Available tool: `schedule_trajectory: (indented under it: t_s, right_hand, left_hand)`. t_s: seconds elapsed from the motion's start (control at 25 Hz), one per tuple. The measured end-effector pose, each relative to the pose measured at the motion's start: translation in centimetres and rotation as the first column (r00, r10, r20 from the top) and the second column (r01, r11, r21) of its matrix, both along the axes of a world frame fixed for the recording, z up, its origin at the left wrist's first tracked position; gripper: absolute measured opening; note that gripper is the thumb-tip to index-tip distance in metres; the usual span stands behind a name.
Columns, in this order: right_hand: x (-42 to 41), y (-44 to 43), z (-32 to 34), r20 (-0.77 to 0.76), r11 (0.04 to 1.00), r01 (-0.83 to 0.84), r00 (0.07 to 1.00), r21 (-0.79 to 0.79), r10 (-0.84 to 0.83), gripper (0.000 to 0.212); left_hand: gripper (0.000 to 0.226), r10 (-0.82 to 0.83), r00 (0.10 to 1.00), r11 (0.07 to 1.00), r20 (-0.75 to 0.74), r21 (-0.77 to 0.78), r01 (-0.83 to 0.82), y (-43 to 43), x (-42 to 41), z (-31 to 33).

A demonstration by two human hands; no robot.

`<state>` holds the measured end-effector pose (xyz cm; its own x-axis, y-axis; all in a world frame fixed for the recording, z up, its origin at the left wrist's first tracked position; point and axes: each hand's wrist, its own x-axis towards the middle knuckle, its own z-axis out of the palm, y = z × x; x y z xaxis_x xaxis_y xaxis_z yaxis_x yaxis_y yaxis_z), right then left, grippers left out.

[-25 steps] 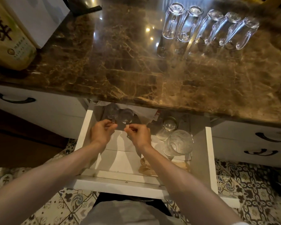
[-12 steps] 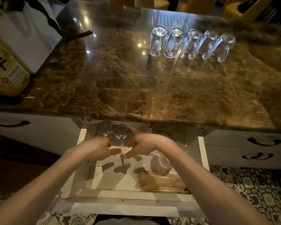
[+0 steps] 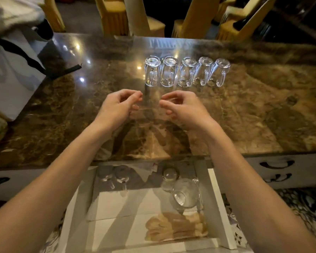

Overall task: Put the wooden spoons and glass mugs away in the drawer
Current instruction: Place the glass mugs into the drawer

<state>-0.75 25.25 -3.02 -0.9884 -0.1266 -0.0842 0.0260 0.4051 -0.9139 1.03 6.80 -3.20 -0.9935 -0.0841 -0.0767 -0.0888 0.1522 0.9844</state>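
our left hand [image 3: 117, 106] and right hand [image 3: 182, 108] hover over the marble counter [image 3: 263, 115], fingers loosely curled and apart, holding nothing. five glass mugs [image 3: 186, 73] stand inverted in a row just beyond them. below, the open drawer [image 3: 221, 207] holds other mugs [image 3: 185, 195] and, front right, the wooden spoons [image 3: 175, 227].

Rear of the drawer [image 3: 221, 207] hidden under the worktop [image 3: 244, 115] edge, two glass mugs [image 3: 117, 177] at its back left dim and smeared, wooden spoons [image 3: 175, 227] blurred into one pale heap, count unclear, white bag [image 3: 11, 79] cut off by the left edge
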Motion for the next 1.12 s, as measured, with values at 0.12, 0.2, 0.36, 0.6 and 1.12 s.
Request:
schedule_trajectory:
  t_s: [0.12,0.2,0.36,0.6,1.12]
  right_hand:
    - [-3.1,-0.2,-0.3,-0.089,0.968,0.232,0.967,-0.094,-0.241,0.015]
    - [-4.8,-0.3,-0.8,-0.119,0.942,0.321,0.936,-0.093,-0.331,0.018]
    - [-7.3,-0.7,-1.7,-0.146,0.916,0.400,0.904,-0.044,-0.402,0.026]
    - [-9.6,-0.8,-2.9,-0.181,0.892,0.444,0.887,0.085,-0.425,0.030]
    - [-11.6,-1.0,-2.6,-0.141,0.922,0.375,0.922,0.092,-0.361,0.019]
  left_hand:
    - [0.021,0.075,0.996,0.997,-0.039,-0.014,-0.076,0.8,-3.7,-0.8]
    - [0.022,0.086,0.996,0.995,-0.029,-0.045,-0.088,0.9,-5.7,-1.7]
    - [0.024,0.100,0.995,0.994,-0.012,-0.054,-0.100,1.6,-8.5,-3.1]
    - [0.027,0.072,0.997,0.987,-0.041,-0.138,-0.077,2.9,-11.0,-3.7]
    - [0.027,0.031,0.985,0.959,-0.170,-0.272,-0.077,2.9,-13.5,-4.1]
